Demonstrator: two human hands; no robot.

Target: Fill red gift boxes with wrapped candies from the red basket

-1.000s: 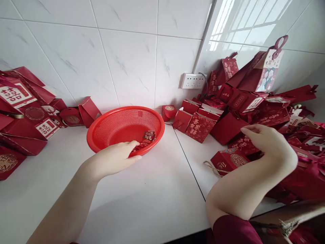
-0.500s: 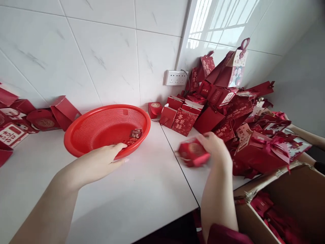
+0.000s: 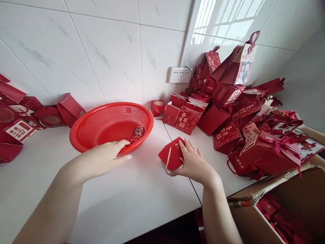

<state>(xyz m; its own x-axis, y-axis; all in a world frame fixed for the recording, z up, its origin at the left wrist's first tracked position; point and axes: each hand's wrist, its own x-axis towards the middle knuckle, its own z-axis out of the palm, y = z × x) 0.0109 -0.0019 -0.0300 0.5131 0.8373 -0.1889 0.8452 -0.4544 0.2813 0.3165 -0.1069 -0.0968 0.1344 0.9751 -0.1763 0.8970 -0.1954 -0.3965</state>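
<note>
My left hand [image 3: 115, 150] grips the near rim of a red plastic mesh basket [image 3: 86, 117], fingers over the inside and thumb outside. Several small dark-red wrapped pieces [image 3: 139, 131] lie in the basket's right side, some partly hidden by the rim and my fingers. To the right, my right hand [image 3: 194, 162] is closed on a small red gift box [image 3: 174, 154] with a twisted cream cord handle and gold writing on one face. The gift box is tilted, close over the white table; I cannot tell whether it touches the top.
A large heap of red gift boxes and bags [image 3: 236, 105] fills the right side. More red boxes [image 3: 52, 117] stand at the left wall. A cardboard box [image 3: 261, 217] holding red items is at lower right. A power socket [image 3: 179, 74] is on the wall. Another person's arm [image 3: 312, 132] shows far right.
My right hand has brought the red gift box leftward, away from the heap and nearer the basket, turning it. My left hand stays on the rim. The view has shifted slightly.
</note>
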